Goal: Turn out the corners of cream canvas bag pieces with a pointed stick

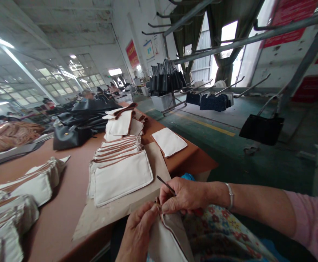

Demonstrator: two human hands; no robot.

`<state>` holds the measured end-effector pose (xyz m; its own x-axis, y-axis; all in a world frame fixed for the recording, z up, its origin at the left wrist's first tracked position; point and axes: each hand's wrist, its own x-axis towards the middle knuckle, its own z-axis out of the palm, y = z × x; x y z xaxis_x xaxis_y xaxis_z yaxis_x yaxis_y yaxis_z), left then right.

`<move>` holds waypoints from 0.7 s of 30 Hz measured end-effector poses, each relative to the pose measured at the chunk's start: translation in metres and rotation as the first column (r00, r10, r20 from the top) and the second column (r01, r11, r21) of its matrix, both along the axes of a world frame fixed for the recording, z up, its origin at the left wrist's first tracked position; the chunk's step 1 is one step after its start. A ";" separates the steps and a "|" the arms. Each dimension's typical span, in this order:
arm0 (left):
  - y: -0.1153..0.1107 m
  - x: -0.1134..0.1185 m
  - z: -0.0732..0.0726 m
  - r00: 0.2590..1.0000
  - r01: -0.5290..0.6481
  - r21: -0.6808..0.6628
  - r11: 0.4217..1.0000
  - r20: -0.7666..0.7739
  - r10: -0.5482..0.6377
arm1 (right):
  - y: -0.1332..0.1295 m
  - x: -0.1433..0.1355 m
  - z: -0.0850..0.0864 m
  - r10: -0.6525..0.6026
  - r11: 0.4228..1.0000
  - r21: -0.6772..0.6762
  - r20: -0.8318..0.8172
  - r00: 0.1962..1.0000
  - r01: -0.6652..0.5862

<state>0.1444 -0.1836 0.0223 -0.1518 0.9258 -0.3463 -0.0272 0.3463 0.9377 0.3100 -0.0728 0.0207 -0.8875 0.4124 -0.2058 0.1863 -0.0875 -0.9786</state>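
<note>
Over the lap, my left hand pinches the upper end of a white fabric piece with brown edging. Close against it, my right hand is closed on a thin dark tool, whose shaft sticks out up and to the left; its thumb also presses on the edge of the fabric piece. The fingertips of both hands nearly meet at that edge. Just beyond the hands, a row of similar white pieces leans together on brown paper. Another white piece lies flat on the table's right side.
The brown table also bears stacked white pieces at the left and black bags farther back. At the right, a metal rack holds a hanging black bag. People sit in the distance.
</note>
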 end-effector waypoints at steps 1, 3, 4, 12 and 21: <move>0.000 0.001 -0.001 0.999 -0.029 -0.007 1.000 0.036 0.029 | 0.001 0.000 0.001 0.005 1.000 0.003 0.006 1.000 -0.005; 0.000 0.002 -0.003 0.993 -0.064 0.001 0.998 0.099 0.064 | 0.001 0.000 0.001 0.000 1.000 0.007 0.028 1.000 -0.001; 0.001 0.002 -0.003 0.989 -0.070 0.008 0.997 0.129 0.069 | 0.001 -0.001 0.001 -0.010 1.000 0.001 0.040 0.999 0.010; 0.006 -0.008 -0.009 0.999 0.037 -0.002 0.999 0.027 -0.037 | 0.000 -0.001 0.005 -0.056 0.984 0.171 0.077 0.995 0.042; 0.001 0.004 0.011 0.958 0.029 0.211 0.977 -0.286 0.034 | -0.005 0.004 -0.002 -0.040 0.840 0.533 -0.116 0.992 0.097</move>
<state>0.1486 -0.1827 0.0332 -0.2180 0.9723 -0.0846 0.2522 0.1399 0.9575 0.3138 -0.0775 0.0191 -0.8566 0.4935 0.1507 0.1016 0.4478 -0.8884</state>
